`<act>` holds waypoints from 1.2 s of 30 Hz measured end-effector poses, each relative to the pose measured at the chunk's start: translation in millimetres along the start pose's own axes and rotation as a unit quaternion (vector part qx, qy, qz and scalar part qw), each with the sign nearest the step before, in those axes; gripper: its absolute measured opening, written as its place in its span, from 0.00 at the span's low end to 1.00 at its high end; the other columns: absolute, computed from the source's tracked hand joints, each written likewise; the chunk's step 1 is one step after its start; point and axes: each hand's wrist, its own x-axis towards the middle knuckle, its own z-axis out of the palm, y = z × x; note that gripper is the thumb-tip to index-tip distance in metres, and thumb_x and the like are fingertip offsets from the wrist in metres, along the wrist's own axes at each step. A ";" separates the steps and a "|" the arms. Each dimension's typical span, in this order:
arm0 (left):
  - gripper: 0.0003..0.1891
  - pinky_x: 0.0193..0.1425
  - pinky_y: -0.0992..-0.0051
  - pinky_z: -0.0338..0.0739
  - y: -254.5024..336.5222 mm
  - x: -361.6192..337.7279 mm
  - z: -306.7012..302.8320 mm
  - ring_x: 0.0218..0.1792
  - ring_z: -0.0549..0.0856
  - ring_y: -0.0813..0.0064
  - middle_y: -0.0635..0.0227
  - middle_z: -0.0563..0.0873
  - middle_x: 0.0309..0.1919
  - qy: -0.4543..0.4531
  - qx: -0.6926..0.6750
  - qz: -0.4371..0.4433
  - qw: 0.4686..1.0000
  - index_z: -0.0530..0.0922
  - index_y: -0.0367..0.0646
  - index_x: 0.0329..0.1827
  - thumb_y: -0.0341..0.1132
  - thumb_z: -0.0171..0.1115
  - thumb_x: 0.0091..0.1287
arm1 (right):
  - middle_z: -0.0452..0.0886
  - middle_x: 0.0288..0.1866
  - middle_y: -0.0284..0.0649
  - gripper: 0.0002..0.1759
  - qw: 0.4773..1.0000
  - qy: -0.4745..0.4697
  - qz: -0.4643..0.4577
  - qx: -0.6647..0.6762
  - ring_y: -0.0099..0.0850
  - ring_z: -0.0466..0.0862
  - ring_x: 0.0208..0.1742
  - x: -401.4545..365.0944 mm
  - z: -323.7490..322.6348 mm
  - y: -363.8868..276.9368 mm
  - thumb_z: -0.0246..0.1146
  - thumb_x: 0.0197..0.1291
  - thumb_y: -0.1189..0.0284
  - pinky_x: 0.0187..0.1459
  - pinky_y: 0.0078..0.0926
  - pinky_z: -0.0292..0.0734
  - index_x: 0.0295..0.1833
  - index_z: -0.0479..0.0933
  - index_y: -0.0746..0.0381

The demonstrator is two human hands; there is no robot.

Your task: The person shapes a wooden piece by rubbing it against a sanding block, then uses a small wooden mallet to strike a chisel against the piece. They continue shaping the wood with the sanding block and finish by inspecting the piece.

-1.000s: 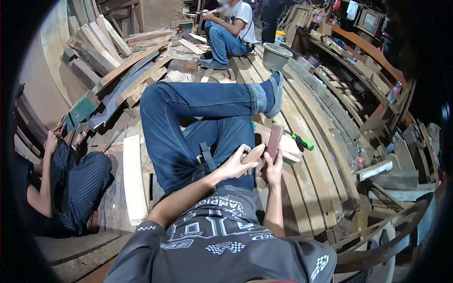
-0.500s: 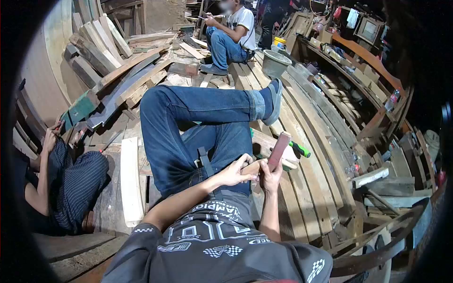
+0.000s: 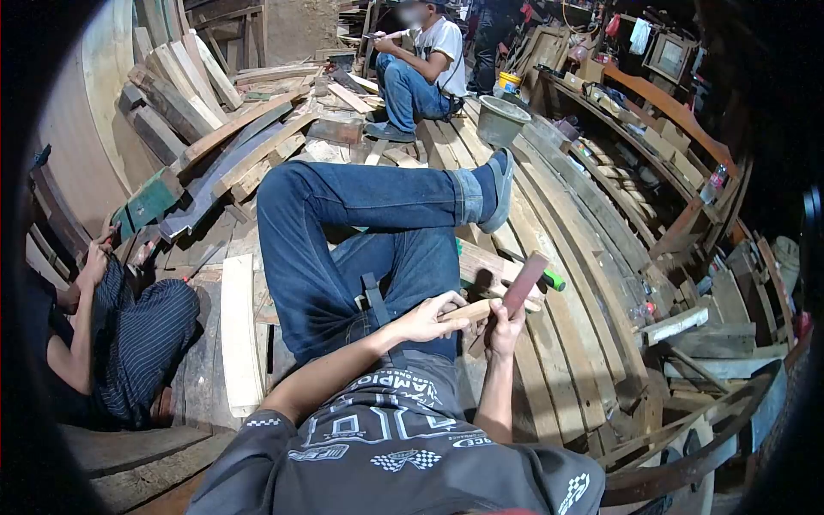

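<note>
A pale wooden piece (image 3: 470, 311) is gripped in the left hand (image 3: 425, 319), fingers closed around it, over the lap of a seated person in blue jeans (image 3: 343, 257). A reddish-brown block (image 3: 524, 285), possibly a sanding block, is clasped in the right hand (image 3: 502, 329) and tilted against the piece's far end. A green-handled tool (image 3: 549, 279) lies just beyond on curved planks (image 3: 592, 292).

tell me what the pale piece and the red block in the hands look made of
Pale piece, in the left hand: likely bare, unpainted wood, going by its light tan, matt surface. Red block, in the right hand: flat, dull red-brown and matt. It may be sandpaper on a block or a stone, but it is too small to tell.
</note>
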 end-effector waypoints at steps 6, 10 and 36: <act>0.21 0.29 0.80 0.70 -6.8 5.3 -7.1 0.26 0.75 0.84 0.73 0.81 0.29 -0.059 0.021 -0.045 0.997 0.79 0.39 0.47 0.50 0.48 0.80 | 0.77 0.22 0.36 0.24 0.998 0.037 -0.008 0.041 0.26 0.74 0.12 5.2 -11.0 -3.9 0.63 0.64 0.73 0.13 0.23 0.71 0.64 0.68 0.65; 0.22 0.28 0.79 0.68 -2.4 3.4 -4.8 0.24 0.72 0.84 0.75 0.77 0.26 -0.047 0.029 -0.034 0.998 0.77 0.41 0.41 0.51 0.48 0.80 | 0.77 0.22 0.35 0.13 0.999 0.026 -0.003 0.029 0.25 0.74 0.12 4.4 -11.1 -4.3 0.62 0.65 0.72 0.12 0.22 0.71 0.51 0.71 0.65; 0.20 0.23 0.80 0.66 -3.1 3.7 -4.5 0.21 0.71 0.85 0.76 0.73 0.23 -0.019 -0.016 -0.082 0.996 0.77 0.41 0.46 0.50 0.47 0.81 | 0.74 0.19 0.35 0.12 0.998 0.026 0.037 0.052 0.25 0.73 0.12 -1.3 -7.1 -3.7 0.63 0.64 0.71 0.11 0.21 0.71 0.48 0.73 0.65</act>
